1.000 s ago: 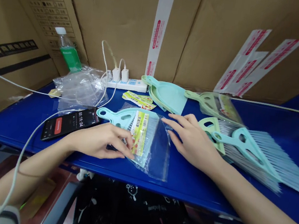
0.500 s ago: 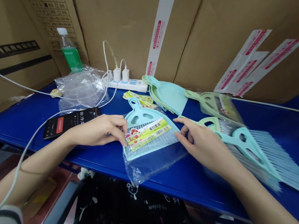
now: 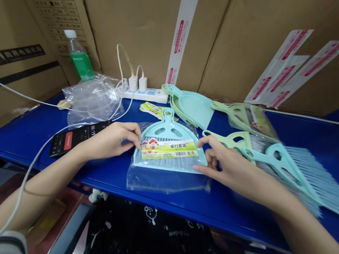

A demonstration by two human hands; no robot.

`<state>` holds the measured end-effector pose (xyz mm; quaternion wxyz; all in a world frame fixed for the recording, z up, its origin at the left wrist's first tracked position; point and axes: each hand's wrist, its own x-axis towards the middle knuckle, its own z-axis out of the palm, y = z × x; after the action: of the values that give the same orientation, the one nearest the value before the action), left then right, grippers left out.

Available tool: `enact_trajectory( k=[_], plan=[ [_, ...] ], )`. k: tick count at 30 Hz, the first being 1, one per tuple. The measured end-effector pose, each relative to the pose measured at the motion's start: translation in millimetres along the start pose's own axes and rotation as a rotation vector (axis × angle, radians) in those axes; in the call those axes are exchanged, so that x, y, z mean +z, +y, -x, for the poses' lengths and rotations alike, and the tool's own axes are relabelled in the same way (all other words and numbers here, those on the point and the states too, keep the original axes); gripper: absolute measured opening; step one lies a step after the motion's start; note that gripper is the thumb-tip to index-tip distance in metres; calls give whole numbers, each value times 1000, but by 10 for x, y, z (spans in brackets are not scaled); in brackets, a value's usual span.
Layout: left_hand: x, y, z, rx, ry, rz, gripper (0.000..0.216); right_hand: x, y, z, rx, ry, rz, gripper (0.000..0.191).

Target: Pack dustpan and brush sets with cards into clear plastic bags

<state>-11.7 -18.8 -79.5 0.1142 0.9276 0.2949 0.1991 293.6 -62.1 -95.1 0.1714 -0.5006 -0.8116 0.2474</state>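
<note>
A light-blue dustpan (image 3: 173,132) with a brush nested in it lies on the table inside a clear plastic bag (image 3: 167,184). Its handle points away from me. Across the front is a yellow-green printed card (image 3: 169,149) with mushroom pictures. My left hand (image 3: 111,141) has thumb and forefinger on the left edge of the bagged set. At the right edge, my right hand (image 3: 225,165) grips with the forefinger above and the thumb lower down, the other fingers curled. The bag's loose end lies flat toward me.
Several loose brushes (image 3: 293,171) lie at right, near a bagged green set (image 3: 247,117). Stacked dustpans (image 3: 194,107) and cards (image 3: 153,109) lie behind. A power strip (image 3: 148,95), crumpled plastic (image 3: 94,94), bottle (image 3: 82,61) and phone (image 3: 78,139) are left. Cardboard boxes (image 3: 196,33) stand behind.
The bagged dustpan set has turned so that its handle points straight away and its front edge lies level with the table edge. Both hands stay at its sides.
</note>
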Motion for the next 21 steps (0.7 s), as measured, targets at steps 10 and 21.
enact_trajectory(
  k=[10,21],
  plan=[
    [-10,62,-9,137,-1,-76,20,-20,-93,21,-202,1,221,20],
    [70,126,-20,286,-141,18,13,-36,-94,17,-287,-45,208,15]
  ],
)
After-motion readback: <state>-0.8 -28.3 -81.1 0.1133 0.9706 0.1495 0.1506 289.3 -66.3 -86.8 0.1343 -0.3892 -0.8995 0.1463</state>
